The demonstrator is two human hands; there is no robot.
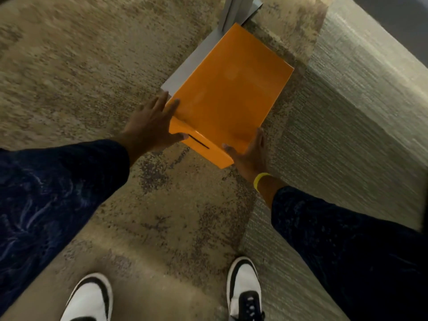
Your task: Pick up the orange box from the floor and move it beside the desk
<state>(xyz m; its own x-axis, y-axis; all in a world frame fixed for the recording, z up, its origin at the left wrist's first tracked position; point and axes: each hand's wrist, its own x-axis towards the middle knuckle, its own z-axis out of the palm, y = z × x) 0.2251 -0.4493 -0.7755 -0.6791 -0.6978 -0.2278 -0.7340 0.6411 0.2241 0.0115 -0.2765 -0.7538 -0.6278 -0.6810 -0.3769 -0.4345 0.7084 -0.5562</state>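
Observation:
A flat orange box (229, 91) with a dark slot on its near side sits in the middle of the view, above the carpet. My left hand (150, 126) grips its near left corner, fingers over the top and thumb on the side. My right hand (251, 154), with a yellow wristband, holds the near right corner from the side. The far end of the box lies over a grey desk foot (190, 66), whose upright leg (236, 10) rises at the top. Whether the box rests on the foot I cannot tell.
Mottled tan carpet (81, 66) covers the floor, with a lighter ribbed carpet strip (347, 112) on the right. My two white-and-black shoes (243, 288) stand at the bottom edge. A dark area lies at the top right.

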